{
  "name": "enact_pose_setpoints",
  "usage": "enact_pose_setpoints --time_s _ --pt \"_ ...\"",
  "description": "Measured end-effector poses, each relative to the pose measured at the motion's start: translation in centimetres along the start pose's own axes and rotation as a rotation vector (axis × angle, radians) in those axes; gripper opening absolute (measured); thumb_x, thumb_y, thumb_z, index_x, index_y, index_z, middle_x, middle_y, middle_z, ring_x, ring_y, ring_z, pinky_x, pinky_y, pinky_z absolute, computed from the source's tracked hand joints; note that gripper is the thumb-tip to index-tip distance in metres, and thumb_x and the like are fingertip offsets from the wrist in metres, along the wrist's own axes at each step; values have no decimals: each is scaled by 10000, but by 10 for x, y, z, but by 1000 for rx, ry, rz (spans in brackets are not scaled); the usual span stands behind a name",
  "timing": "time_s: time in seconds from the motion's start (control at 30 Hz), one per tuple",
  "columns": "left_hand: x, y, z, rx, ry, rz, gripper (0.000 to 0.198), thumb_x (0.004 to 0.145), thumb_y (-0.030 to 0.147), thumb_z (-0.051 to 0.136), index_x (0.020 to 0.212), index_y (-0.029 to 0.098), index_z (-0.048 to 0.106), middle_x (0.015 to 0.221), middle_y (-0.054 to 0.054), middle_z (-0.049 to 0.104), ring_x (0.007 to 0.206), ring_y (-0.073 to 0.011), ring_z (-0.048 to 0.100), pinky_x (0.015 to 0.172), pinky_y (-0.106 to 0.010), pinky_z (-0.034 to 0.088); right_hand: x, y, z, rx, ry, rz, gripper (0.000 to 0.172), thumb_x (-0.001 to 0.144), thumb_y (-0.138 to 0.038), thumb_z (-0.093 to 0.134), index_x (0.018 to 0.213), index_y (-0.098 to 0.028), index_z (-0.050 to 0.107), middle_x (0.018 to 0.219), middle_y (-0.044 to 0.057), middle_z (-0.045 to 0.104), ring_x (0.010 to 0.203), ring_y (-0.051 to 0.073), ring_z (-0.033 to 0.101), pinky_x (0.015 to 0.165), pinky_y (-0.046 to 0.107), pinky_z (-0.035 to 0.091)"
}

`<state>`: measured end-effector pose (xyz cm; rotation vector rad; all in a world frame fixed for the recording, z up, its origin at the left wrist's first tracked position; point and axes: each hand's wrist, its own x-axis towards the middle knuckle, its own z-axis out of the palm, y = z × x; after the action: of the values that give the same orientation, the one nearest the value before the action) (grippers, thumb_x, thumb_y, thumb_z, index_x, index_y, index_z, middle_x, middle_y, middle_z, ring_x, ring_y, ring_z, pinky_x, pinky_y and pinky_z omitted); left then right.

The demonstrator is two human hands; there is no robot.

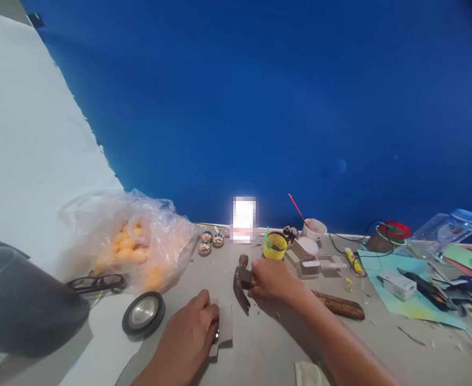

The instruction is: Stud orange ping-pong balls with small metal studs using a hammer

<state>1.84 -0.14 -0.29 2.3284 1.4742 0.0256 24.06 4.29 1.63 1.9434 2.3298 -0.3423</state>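
My right hand (274, 280) is closed round a claw hammer (242, 281) just behind its rusty head. The hammer lies low over the grey table (260, 348) and its wooden handle (338, 305) sticks out to the right past my wrist. My left hand (190, 335) is closed on a small grey block (223, 327) that rests on the table just left of the hammer head. A small metal part shows between my fingers and the block; I cannot make out what it is.
A plastic bag of orange balls (135, 249) and black glasses (97, 282) lie at the left, with a round metal lid (143, 313) nearby. Behind the hammer stand a yellow cup (275, 245), white cups and small boxes. Coloured paper, cables and tools crowd the right.
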Motion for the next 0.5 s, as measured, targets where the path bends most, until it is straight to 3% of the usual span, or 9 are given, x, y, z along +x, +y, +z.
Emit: enact_pose_setpoints --time_s 0.27,0.5 --pt "0 5 -8 -40 -83 -39 272 962 181 372 829 183 609 1058 -121 619 931 -244 662 781 -354 451 4 5 12 -3 29 -3 375 734 -387 731 1013 -136 722 1012 157 761 884 323 741 635 329 489" --pt "1 -2 -1 -91 -89 -7 229 922 142 385 827 195 587 1026 -81 611 863 -198 672 773 -319 447 3 -1 9 -29 31 -5 389 732 -370 764 1023 -113 741 1035 171 759 935 336 737 693 344 531"
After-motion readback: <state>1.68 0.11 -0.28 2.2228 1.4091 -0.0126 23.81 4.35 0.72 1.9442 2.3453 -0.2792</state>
